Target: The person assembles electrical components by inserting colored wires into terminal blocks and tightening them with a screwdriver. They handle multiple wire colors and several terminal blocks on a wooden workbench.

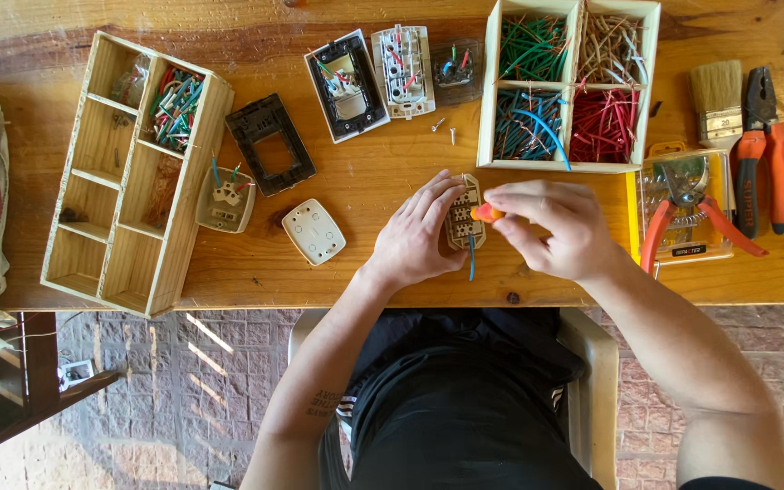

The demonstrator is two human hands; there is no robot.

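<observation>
At the near edge of the wooden surface (365, 272), the left hand (415, 238) lies flat-fingered against the beige switch module (465, 218), pinning it, its grip loose rather than clenched. The right hand (551, 227) pinches an orange-handled screwdriver (485, 213) onto the module's terminals, where a blue wire (471, 259) trails out. Farther back, a divided tray of sorted wires (573, 86) sits within reach.
</observation>
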